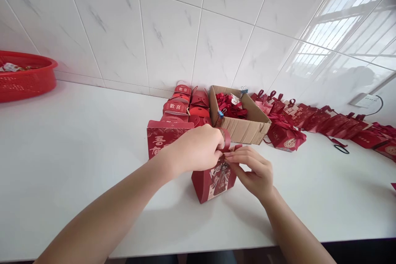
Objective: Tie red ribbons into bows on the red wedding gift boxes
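Note:
A red gift box (216, 181) with a printed figure on its front stands on the white table, slightly turned. My left hand (199, 148) is closed at the box's top, its fingers on the red strap handle (227, 139). From the right, my right hand (253, 169) pinches the top edge of the same box, thumb and fingers pressed together close to the left fingertips. Just what the fingertips hold there is partly hidden. Behind my left forearm stands another red box (165, 134) with pale characters on it.
Several small red boxes (175, 107) stand near the wall. Beside them is a cardboard box (247, 130) of red ribbons. A row of red gift boxes (315, 117) runs right, near a black ring (341, 149). A red basket (27, 80) sits far left.

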### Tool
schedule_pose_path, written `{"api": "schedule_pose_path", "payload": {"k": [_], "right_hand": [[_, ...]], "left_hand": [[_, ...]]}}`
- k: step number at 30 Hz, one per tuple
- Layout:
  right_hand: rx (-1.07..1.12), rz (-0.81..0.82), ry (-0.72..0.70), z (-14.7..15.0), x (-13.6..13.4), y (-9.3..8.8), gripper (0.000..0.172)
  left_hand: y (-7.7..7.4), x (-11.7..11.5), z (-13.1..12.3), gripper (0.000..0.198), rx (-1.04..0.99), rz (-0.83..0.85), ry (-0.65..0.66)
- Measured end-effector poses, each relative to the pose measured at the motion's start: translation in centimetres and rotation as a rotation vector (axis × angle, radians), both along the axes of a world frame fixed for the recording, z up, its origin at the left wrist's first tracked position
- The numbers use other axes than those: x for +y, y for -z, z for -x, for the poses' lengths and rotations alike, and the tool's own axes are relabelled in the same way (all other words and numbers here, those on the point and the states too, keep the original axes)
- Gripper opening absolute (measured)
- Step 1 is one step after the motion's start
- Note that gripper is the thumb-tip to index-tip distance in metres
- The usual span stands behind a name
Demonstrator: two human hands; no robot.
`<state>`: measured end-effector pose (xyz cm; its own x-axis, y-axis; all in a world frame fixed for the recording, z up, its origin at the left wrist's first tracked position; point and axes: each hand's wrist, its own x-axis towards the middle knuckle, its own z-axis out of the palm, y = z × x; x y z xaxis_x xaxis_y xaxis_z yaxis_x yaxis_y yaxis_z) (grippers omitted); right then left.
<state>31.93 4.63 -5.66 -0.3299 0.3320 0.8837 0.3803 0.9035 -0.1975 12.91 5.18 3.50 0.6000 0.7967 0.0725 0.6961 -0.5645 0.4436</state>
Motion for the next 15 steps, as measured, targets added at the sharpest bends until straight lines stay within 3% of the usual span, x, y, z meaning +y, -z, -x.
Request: {"api": "schedule_pose_path", "payload": {"k": [15], "right_hand": [[-0.010,-0.009,-0.029,-0.10,0.12,0.23,0.037]], "left_hand": [[-0.01,-0.06,-0.07,0.029,-0.007,-0.008,0.004]]}}
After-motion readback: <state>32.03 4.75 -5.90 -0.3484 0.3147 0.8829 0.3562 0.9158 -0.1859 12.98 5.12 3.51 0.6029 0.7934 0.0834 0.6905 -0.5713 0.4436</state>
